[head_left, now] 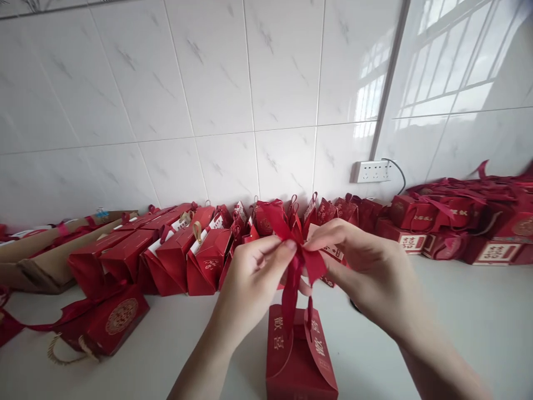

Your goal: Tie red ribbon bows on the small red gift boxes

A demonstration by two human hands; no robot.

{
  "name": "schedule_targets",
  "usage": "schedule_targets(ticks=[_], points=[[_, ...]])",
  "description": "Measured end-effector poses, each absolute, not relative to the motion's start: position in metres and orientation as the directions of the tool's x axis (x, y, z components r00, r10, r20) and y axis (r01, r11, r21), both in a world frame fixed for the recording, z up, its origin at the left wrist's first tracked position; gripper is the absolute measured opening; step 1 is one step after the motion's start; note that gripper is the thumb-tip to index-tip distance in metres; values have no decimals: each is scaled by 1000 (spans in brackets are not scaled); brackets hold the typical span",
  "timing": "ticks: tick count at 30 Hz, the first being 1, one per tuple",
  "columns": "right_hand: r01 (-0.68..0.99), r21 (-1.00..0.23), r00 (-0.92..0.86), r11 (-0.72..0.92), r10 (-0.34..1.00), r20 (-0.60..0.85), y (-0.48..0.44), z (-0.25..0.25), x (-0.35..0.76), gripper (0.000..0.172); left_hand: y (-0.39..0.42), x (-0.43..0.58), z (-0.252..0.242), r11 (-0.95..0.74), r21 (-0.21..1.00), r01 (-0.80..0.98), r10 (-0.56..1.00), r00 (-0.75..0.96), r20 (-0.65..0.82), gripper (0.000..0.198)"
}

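Observation:
A small red gift box (302,355) with pale lettering on its flaps stands on the white table in front of me. A dark red ribbon (292,294) rises from its top, looped and crossed between my hands. My left hand (260,275) pinches the ribbon between thumb and forefinger, above the box. Coming from the right, my right hand (362,266) grips a loop of the same ribbon with thumb and fingers. Some of the fingertips are hidden behind the ribbon folds.
Behind stand rows of red gift boxes (210,258) against the tiled wall (216,83). More boxes are stacked at right (437,214). At left lie a rope-handled red box (120,322) and an open cardboard carton (50,272). A power strip (372,171) sits by the wall.

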State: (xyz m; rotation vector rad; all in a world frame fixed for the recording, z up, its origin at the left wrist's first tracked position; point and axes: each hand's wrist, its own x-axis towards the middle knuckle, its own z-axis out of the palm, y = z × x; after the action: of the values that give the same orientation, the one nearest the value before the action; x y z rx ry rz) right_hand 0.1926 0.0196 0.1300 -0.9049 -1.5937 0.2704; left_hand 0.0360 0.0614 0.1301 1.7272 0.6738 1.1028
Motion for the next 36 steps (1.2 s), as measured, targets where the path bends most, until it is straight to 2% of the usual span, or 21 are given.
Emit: schedule_targets(ticks=[3, 6, 14, 19, 22, 25, 32, 36], points=[[504, -425, -106, 752, 542, 833, 20, 130, 194, 20, 66, 33, 125, -379, 924, -54, 844, 390, 369, 34], [534, -342, -194, 773, 506, 841, 18, 132, 195, 22, 68, 31, 124, -384, 922, -52, 849, 372, 374, 33], [567, -483, -118, 668, 646, 754, 15, 132, 192, 5, 64, 29, 131, -468, 880, 77, 835, 364, 413, 40], [413, -693, -20, 590, 767, 641, 19, 128, 190, 20, 59, 30, 136, -484, 871, 84, 793, 464, 396, 32], [397, -740, -21, 544, 811, 585, 19, 129, 190, 15, 58, 30, 137, -493, 864, 97, 804, 430, 411, 33], [441, -729, -37, 524, 822, 568, 17, 131, 190, 8, 58, 30, 137, -476, 877, 61, 817, 400, 416, 29], [628, -594, -53, 503, 789, 612, 16, 131, 185, 17, 57, 31, 138, -450, 888, 95, 838, 387, 383, 30], [740, -475, -27, 476, 727, 686, 16, 129, 182, 19, 56, 31, 137, -434, 896, 91, 841, 398, 367, 28]])
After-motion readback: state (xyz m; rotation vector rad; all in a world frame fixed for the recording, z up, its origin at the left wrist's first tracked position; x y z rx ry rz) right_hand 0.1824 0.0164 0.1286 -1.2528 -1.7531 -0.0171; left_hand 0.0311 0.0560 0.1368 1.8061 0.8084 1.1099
